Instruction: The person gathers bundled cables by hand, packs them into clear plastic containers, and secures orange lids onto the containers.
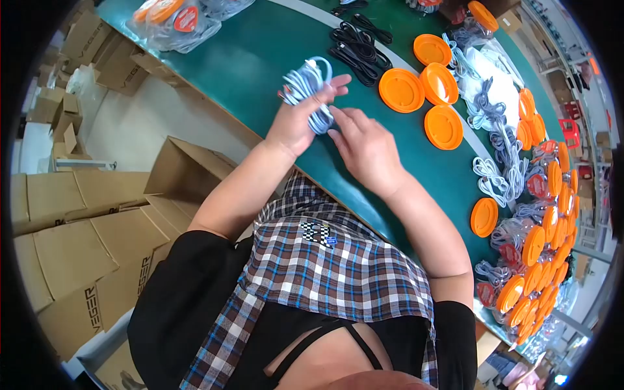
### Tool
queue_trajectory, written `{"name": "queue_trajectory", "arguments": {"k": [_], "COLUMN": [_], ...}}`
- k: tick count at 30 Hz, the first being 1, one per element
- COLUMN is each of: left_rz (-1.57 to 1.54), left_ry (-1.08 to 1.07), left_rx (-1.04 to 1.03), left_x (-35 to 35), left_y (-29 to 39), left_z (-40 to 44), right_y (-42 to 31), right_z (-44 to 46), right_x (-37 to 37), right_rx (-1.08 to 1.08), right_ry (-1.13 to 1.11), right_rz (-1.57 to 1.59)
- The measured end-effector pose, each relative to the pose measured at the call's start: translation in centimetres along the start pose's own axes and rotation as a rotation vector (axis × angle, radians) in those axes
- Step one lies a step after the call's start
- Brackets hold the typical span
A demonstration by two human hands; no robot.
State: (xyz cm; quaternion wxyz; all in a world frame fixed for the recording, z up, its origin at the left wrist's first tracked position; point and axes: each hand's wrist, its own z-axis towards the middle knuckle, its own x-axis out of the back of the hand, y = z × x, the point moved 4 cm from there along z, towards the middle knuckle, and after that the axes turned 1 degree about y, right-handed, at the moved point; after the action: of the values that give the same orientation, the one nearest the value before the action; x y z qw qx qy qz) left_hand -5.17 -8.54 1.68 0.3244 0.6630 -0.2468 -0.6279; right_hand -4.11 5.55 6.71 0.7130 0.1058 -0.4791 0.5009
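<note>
My left hand (294,125) is closed around a coiled bundle of light grey-blue cables (303,83) above the near edge of the green table. Loops stick out over the thumb, and the lower end shows below the palm. My right hand (372,155) is at that lower end, with thumb and bent forefinger on either side of it, seemingly pinching it. Farther back lie black cables (356,52) in coils. To the right of them are several round orange lids (401,91), lying flat.
Grey and white cables (497,175) lie along the right side. Many clear jars with orange lids (533,246) crowd the table's right end. Bagged items (179,29) sit at the far left corner. Cardboard boxes (84,247) are stacked on my left, beside an open carton (185,166).
</note>
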Motion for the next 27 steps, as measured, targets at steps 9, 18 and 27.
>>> {"name": "queue_trajectory", "arguments": {"k": [9,18,27], "left_rz": [0.544,0.533,0.502], "left_ry": [0.179,0.171,0.176], "left_rx": [-0.236,-0.206,-0.199], "left_x": [4.5,4.5,5.0], "left_y": [2.2,2.8,2.5], "left_z": [0.8,0.6,0.9], "right_y": [12.5,17.1,19.0], "right_z": [11.4,15.1,14.6], "right_x": [-3.0,-4.2,-5.2], "right_rx": [-0.161,-0.31,-0.566], "right_ry": [-0.014,-0.42,-0.261], "right_rz": [-0.382,-0.283,-0.014]}}
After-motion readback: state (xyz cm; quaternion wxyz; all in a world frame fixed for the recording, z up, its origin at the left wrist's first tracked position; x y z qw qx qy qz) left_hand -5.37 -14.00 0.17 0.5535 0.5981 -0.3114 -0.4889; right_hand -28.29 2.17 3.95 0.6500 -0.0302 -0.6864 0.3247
